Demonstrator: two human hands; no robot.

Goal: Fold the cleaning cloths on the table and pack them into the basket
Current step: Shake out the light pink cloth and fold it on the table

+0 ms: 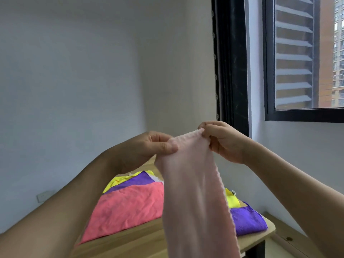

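I hold a pale pink cloth point(193, 192) up in the air in front of me, above the wooden table point(141, 239). My left hand point(149, 148) pinches its top left corner and my right hand point(223, 140) pinches its top right corner, close together. The cloth hangs down long and narrow, blurred, past the bottom of the view. On the table lie a coral pink cloth point(126, 207) spread flat, a purple cloth point(134, 180) and a yellow cloth point(116, 181) behind it. A folded purple cloth point(247, 220) lies at the right, with yellow cloth point(231, 200) behind it. No basket is in view.
A white wall stands behind the table, with a socket point(43, 196) low on the left. A dark-framed window point(297, 114) with shutters is at the upper right. The table's right edge point(268, 233) ends near the wall, with wooden floor point(290, 239) below.
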